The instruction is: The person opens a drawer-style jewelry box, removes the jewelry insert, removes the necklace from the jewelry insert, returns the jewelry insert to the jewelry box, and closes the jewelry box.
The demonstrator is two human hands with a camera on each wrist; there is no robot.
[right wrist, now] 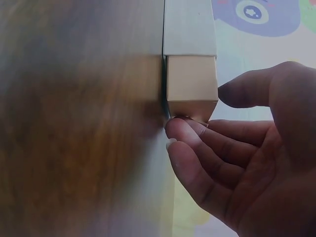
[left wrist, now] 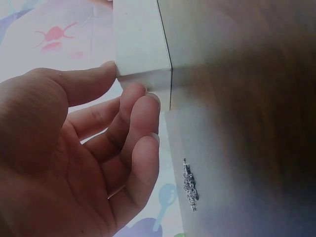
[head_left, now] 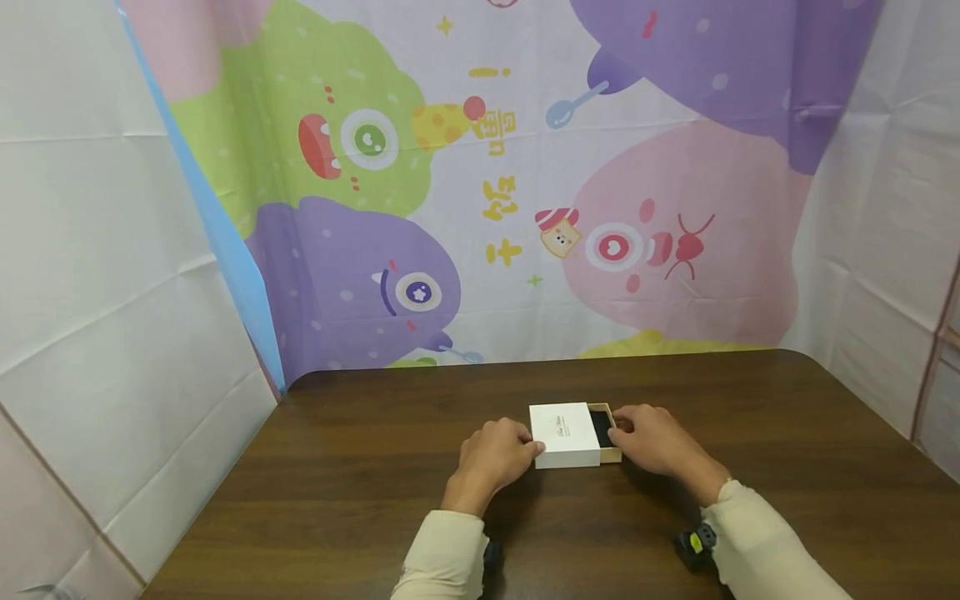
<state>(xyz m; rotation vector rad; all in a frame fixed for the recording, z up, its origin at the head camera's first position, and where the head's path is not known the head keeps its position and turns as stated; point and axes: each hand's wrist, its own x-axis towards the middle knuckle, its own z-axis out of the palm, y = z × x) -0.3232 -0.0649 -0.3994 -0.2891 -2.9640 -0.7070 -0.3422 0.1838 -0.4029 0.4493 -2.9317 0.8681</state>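
A white box sleeve [head_left: 564,433] with small lettering on top lies on the table, its tan inner drawer [head_left: 611,456] partly out on the right. Black lining [head_left: 602,427] shows in the drawer's exposed part. My left hand [head_left: 493,457] holds the sleeve's left end, thumb at the top edge and curled fingers against the end face. With thumb at the rim and fingers at the end wall, my right hand [head_left: 656,437] grips the drawer. In the left wrist view, a silver chain [left wrist: 189,185] lies bunched on the table beyond my left fingers; the head view does not show it.
The dark wood-grain table [head_left: 360,500] has rounded far corners. Behind it hangs a cloth [head_left: 510,317] printed with cartoon monsters. Pale fabric panels [head_left: 112,292] stand on both sides.
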